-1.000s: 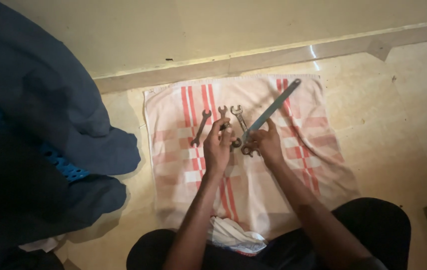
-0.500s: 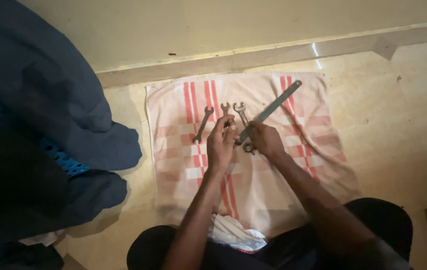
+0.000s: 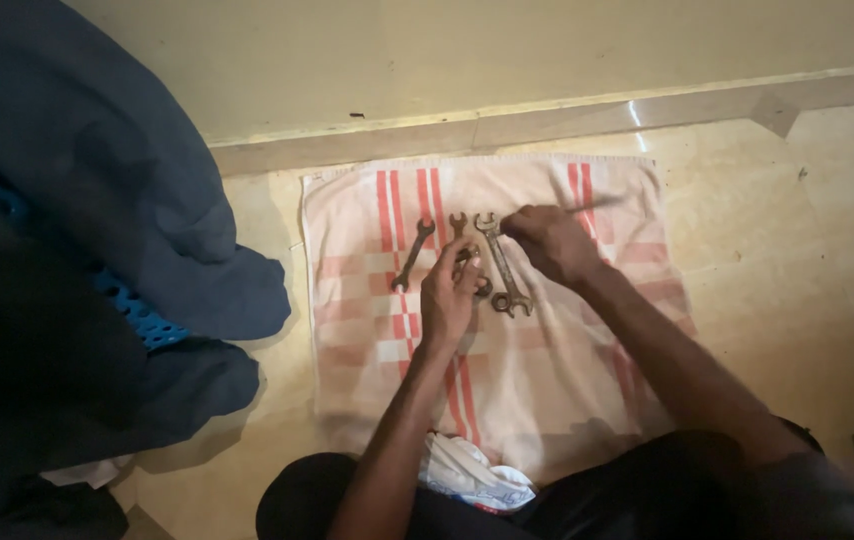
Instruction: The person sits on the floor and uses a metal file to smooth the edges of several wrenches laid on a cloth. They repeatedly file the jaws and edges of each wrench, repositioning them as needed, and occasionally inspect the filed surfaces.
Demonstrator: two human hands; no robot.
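On striped towel (image 3: 547,400), three rusty double-ended wrenches (image 3: 503,264), left hand (image 3: 450,296) touching middle one

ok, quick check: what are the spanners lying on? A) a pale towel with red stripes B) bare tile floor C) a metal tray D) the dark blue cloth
A. The spanners lie side by side on a pale towel with red stripes spread over the floor; the left hand rests on the middle one, and the dark blue cloth sits off to the side.
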